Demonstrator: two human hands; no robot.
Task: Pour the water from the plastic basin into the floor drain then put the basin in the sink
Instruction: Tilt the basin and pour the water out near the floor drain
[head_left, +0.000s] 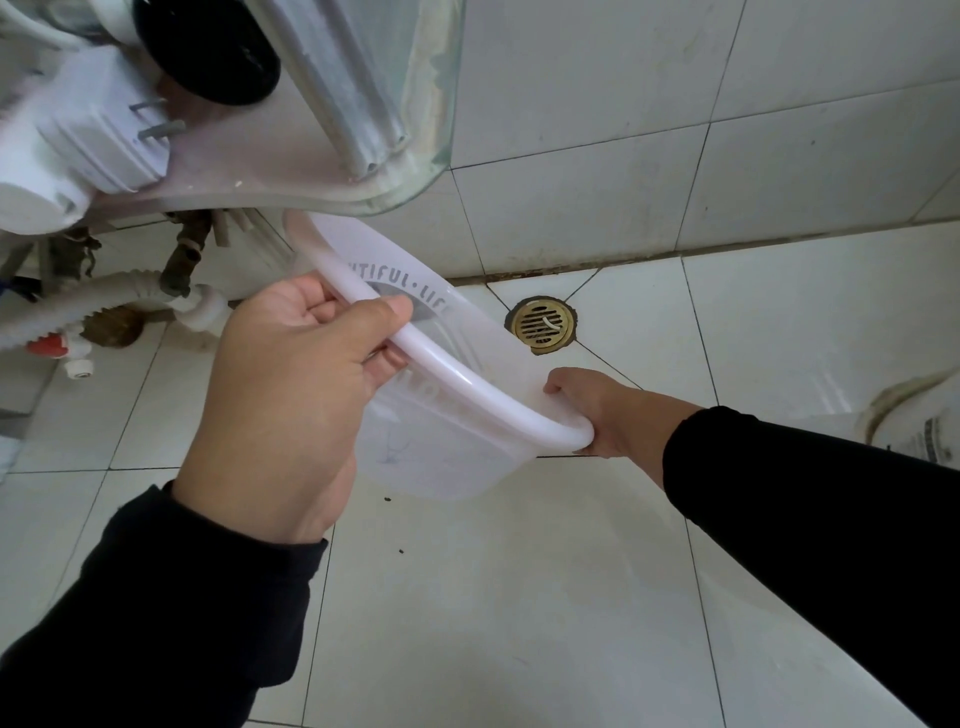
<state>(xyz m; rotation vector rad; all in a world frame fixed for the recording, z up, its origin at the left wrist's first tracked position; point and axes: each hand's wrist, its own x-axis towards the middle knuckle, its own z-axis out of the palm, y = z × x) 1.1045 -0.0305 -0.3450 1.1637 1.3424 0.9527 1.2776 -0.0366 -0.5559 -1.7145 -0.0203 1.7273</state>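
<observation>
A translucent white plastic basin (441, 441) with printed lettering on its bottom is tipped steeply on its side above the tiled floor, its open side turned away from me toward the wall. My left hand (291, 384) grips its upper rim, and my right hand (602, 410) holds the lower rim on the right. The brass floor drain (542, 323) lies just beyond the basin, near the wall. Above at the upper left hangs the underside of a glass sink (415, 156). No water shows in the basin.
White drain pipes and brass valves (176, 270) crowd the space under the sink at left. A red-capped valve (49, 345) sits low on the left. A white fixture's base (914, 421) stands at the right edge. Small dark specks lie on the floor tiles.
</observation>
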